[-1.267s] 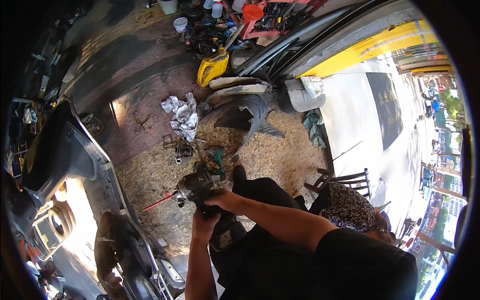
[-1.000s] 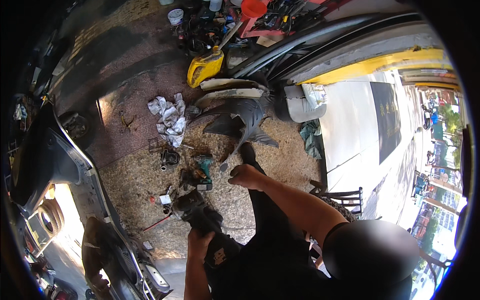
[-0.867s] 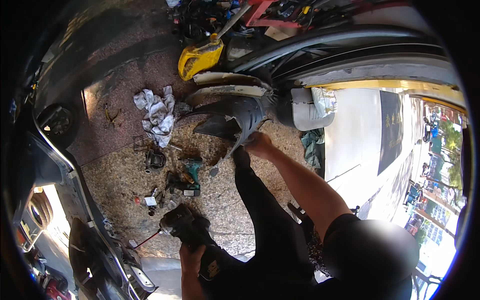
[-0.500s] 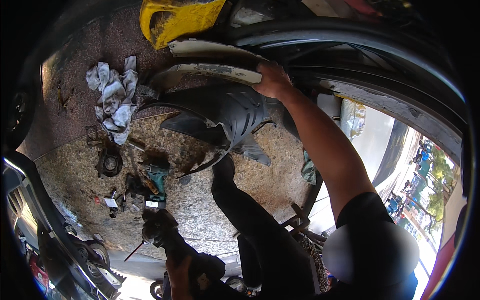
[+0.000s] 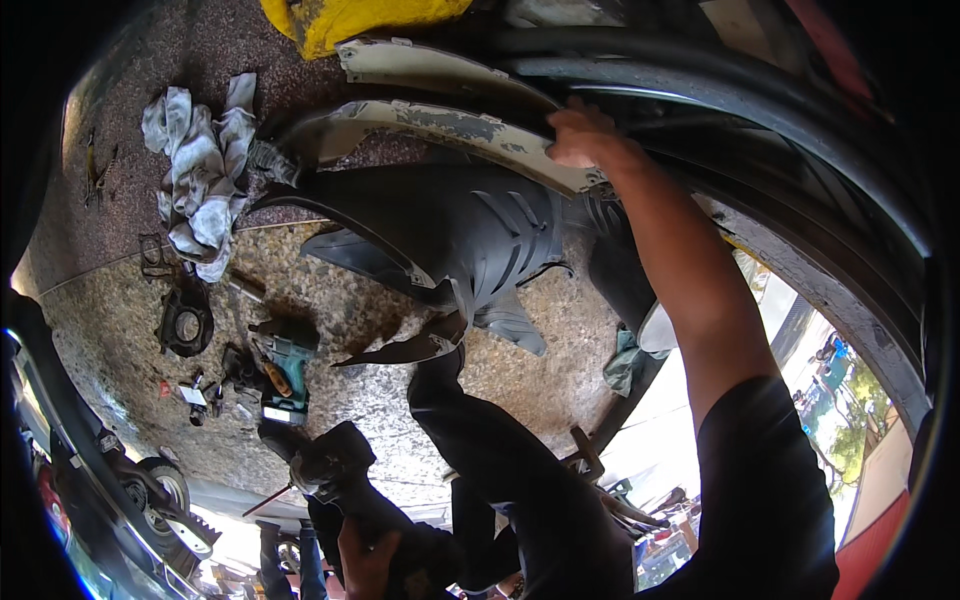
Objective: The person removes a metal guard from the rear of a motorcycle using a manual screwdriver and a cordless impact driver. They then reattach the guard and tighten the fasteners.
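Note:
In the upper middle, my right hand (image 5: pixel 585 135) closes on the end of a long curved body panel (image 5: pixel 430 120) with a scuffed cream inner face. A second cream strip (image 5: pixel 420 65) runs beside it, and I cannot tell if they are one piece. Below lies a large black plastic scooter panel (image 5: pixel 480 220) with raised grooves, near my dark-clothed leg (image 5: pixel 490 430). At the bottom, my left hand (image 5: pixel 365 555) is wrapped around a dark, bulky mechanical part (image 5: pixel 340 465) of unclear kind. A thin red rod (image 5: pixel 268 499) sticks out beside it.
Left on the pebbled floor are a teal power drill (image 5: pixel 288 375), a round-holed metal part (image 5: pixel 187 318) and small parts. A stained cloth (image 5: pixel 205 180) lies above them. A yellow object (image 5: pixel 370 20) sits at the top; a dark vehicle rim (image 5: pixel 720 90) curves along the upper right.
My right hand has moved right, and the cream panel's end has shifted right and slightly down with it. The view has shifted too. My left hand keeps its hold.

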A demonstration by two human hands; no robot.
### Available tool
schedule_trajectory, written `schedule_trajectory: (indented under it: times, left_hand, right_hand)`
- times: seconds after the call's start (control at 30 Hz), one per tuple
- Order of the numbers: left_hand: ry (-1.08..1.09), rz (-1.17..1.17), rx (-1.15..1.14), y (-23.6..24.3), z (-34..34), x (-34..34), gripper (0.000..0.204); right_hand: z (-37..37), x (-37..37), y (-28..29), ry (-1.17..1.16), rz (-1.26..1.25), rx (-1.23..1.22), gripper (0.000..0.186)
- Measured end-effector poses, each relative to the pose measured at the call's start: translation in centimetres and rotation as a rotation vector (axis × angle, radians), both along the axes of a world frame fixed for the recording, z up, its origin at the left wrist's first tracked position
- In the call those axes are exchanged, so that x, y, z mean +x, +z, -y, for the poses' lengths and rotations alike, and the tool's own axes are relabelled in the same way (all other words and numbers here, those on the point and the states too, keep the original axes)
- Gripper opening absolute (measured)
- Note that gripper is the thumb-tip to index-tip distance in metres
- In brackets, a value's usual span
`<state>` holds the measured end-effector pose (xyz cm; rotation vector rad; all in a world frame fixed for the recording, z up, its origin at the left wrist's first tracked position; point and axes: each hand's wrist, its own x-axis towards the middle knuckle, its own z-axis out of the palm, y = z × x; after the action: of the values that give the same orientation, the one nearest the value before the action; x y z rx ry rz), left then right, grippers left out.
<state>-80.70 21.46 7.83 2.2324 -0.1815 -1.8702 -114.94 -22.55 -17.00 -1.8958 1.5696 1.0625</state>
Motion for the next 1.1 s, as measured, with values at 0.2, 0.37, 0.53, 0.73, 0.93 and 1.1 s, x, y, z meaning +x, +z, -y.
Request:
schedule_trajectory:
  times: [0.2,0.37,0.53,0.73,0.93,1.1]
  left_hand:
    - [-0.013,0.025,-0.016,0.1,0.8,0.0,0.042]
    - [-0.028,0.144,0.013,0.3,0.3,0.2,0.052]
    - [0.023,0.081,0.040,0.1,0.1,0.6,0.055]
    - [0.148,-0.028,-0.001,0.8,1.1,0.3,0.046]
    - [-0.015,0.120,0.002,3.0,2.0,0.0,0.047]
    - [0.013,-0.029,-0.086,4.2,0.5,1.8,0.042]
  right_hand:
    - [0.6,-1.1,-0.3,0.091,0.086,-0.014,0.043]
    - [1.7,-1.2,0.4,0.162,0.067,0.199,0.051]
    - [1.7,-1.3,0.9,0.214,0.079,0.256,0.051]
    - [-0.1,-3.1,2.3,0.217,0.170,0.236,0.040]
    - [-3.8,-4.4,7.1,0.152,0.194,0.144,0.040]
    - [-6.2,-3.7,13.4,0.148,0.206,0.247,0.041]
